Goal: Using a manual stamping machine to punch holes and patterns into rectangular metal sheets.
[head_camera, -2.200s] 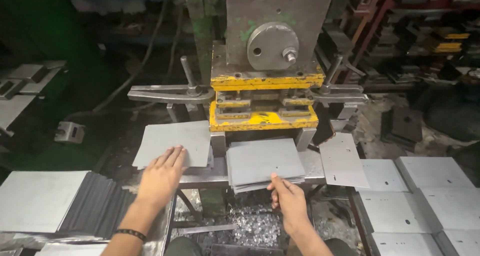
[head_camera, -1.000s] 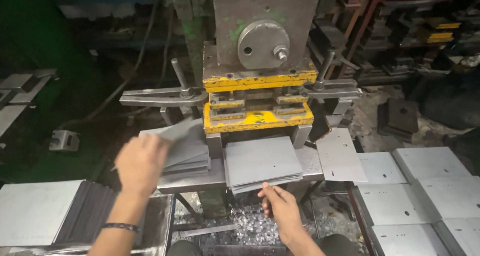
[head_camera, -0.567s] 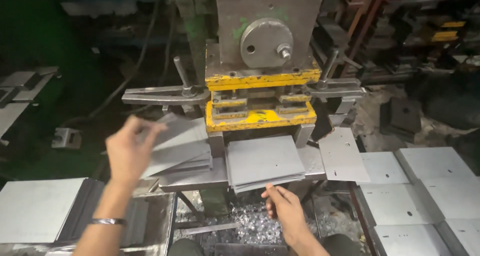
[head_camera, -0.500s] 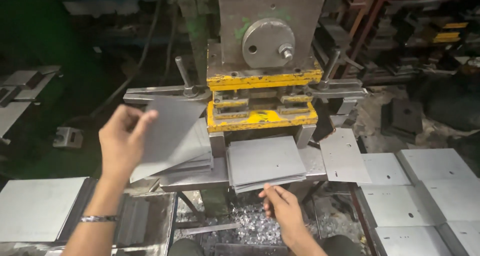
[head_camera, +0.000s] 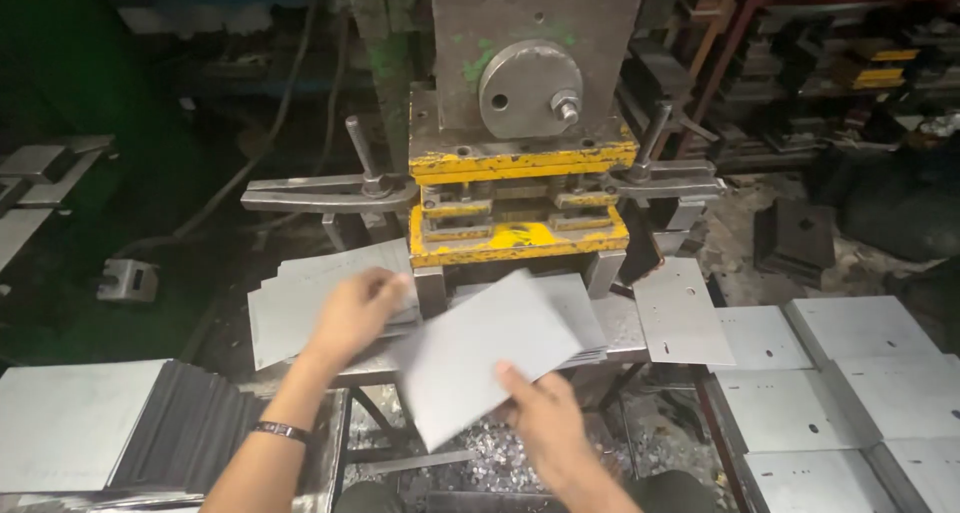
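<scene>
- Both hands share one grey metal sheet (head_camera: pixel 485 358) in the head view: the left hand (head_camera: pixel 355 313) pinches its upper left edge, and the right hand (head_camera: pixel 540 423) clamps the lower edge with the thumb on top, so the sheet hangs tilted.
- It hovers over a stack of blanks (head_camera: pixel 575 318) on the table (head_camera: pixel 625 328), below the yellow press die (head_camera: pixel 515 238).
- Punched sheets (head_camera: pixel 830 373) lie fanned out on the right, within easy reach.

Stack on the press bed (head_camera: pixel 585 318) half hidden behind the tilted sheet (head_camera: pixel 490 358).
</scene>
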